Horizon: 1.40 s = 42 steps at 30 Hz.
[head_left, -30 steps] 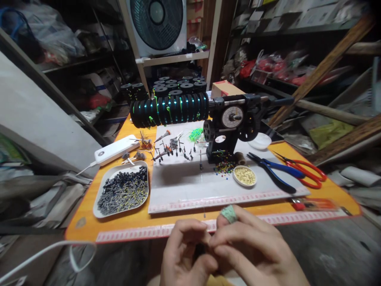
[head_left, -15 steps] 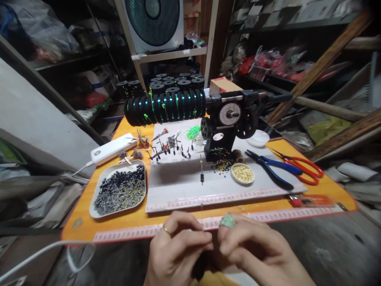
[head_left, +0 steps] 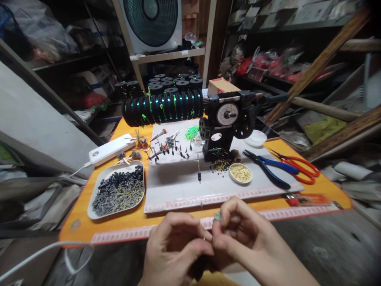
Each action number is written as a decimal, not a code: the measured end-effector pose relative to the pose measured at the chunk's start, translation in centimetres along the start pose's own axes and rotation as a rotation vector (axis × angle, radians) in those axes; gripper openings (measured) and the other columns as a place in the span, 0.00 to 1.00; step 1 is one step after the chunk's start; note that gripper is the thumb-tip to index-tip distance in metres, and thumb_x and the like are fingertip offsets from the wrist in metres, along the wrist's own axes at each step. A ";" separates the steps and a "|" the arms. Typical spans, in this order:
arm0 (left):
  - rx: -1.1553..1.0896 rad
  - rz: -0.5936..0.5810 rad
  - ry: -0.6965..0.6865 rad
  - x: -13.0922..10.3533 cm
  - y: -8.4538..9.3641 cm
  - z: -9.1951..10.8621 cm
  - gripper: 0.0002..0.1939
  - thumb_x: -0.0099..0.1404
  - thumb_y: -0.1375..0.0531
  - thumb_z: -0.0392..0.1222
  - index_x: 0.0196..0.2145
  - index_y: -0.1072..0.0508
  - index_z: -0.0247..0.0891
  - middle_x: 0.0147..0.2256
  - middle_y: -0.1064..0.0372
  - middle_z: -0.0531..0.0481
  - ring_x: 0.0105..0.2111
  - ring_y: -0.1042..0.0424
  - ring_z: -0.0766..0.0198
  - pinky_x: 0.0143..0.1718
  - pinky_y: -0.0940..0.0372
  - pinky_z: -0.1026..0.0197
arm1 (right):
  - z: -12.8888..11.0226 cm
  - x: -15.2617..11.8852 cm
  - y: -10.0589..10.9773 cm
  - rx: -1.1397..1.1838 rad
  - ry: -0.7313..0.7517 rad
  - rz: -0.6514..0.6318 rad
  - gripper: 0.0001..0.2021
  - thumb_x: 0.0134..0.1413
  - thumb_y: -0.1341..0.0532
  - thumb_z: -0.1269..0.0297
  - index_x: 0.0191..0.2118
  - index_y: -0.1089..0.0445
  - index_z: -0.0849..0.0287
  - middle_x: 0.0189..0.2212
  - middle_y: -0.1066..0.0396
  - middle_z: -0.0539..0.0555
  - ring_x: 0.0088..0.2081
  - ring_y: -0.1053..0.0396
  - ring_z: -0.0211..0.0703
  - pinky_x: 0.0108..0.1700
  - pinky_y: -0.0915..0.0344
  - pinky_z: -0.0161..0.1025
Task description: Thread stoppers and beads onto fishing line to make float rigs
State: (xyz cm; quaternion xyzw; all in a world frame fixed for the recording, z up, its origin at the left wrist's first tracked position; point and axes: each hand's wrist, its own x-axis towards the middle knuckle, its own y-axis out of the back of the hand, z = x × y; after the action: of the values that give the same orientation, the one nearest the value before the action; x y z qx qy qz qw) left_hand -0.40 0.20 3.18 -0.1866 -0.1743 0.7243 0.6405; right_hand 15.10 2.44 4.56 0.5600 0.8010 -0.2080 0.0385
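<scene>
A tiny piece (head_left: 204, 238) seems pinched in the left grip (head_left: 170, 248); the right grip (head_left: 252, 237), hold unclear, is best braced alongside.

Top edge crops fan (head_left: 151, 26); speck (head_left: 204, 238) at left hand's (head_left: 177, 248) fingertips defies identification; machine (head_left: 228, 115) hides cardboard box's (head_left: 222, 85) base.

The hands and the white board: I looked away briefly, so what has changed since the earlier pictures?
The small black piece has shifted toward the near edge of the white board. The left hand and right hand parted, then came close again; any grasp or release is unclear. The pliers, tray and row of spools stayed put.
</scene>
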 end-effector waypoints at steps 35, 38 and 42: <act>0.661 -0.684 -0.608 4.1 1.3 0.9 0.16 0.71 0.47 0.30 0.52 0.32 0.46 0.29 0.30 0.51 0.27 0.34 0.66 0.30 0.37 0.64 | -2.4 0.6 1.9 -0.479 0.293 -0.116 0.09 0.70 0.48 0.59 0.39 0.36 0.55 0.31 0.33 0.48 0.33 0.32 0.36 0.35 0.33 0.33; 0.481 -0.564 -0.460 3.5 1.7 -0.7 0.15 0.71 0.46 0.31 0.50 0.32 0.48 0.32 0.32 0.51 0.30 0.33 0.65 0.33 0.36 0.63 | -2.5 -0.4 1.8 -0.710 0.448 -0.054 0.05 0.69 0.49 0.68 0.42 0.38 0.53 0.35 0.32 0.49 0.37 0.29 0.37 0.40 0.31 0.33; 0.300 -0.422 -0.414 2.7 1.3 -1.6 0.13 0.72 0.45 0.34 0.48 0.31 0.50 0.30 0.36 0.53 0.28 0.35 0.67 0.32 0.35 0.63 | -1.8 -1.0 1.6 -0.939 0.721 0.072 0.10 0.62 0.44 0.77 0.43 0.39 0.54 0.34 0.32 0.49 0.35 0.29 0.37 0.38 0.31 0.32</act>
State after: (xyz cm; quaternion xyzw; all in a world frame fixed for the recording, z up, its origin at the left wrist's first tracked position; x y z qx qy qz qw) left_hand -1.05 2.78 1.02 0.1012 -0.2270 0.6157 0.7478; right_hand 17.21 2.71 6.00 0.5452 0.7504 0.3735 0.0148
